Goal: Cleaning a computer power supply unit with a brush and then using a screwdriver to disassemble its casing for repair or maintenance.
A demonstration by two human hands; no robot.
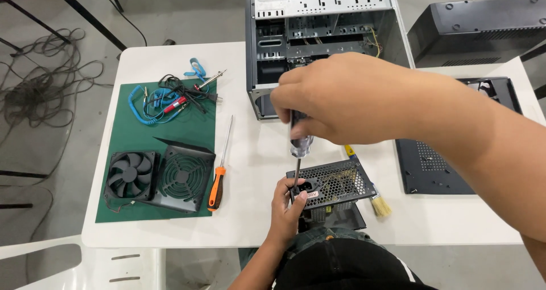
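Right hand (341,99) covers most of the screwdriver (298,153) handle; only the clear lower grip and shaft show. Shaft tip lost behind the left hand (287,202), so the screw cannot be made out. Power supply (333,187) near side hidden below the table edge (170,239) at 6 o'clock. Computer case (324,28) cut by the frame at 12 o'clock. Black box (478,28) cut at 2 o'clock. Brush (375,202) handle mostly hidden behind the power supply.

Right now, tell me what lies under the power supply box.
A brush pokes out from beneath the power supply box, bristles at its right corner, handle end behind. The brush's middle and the table below are covered.
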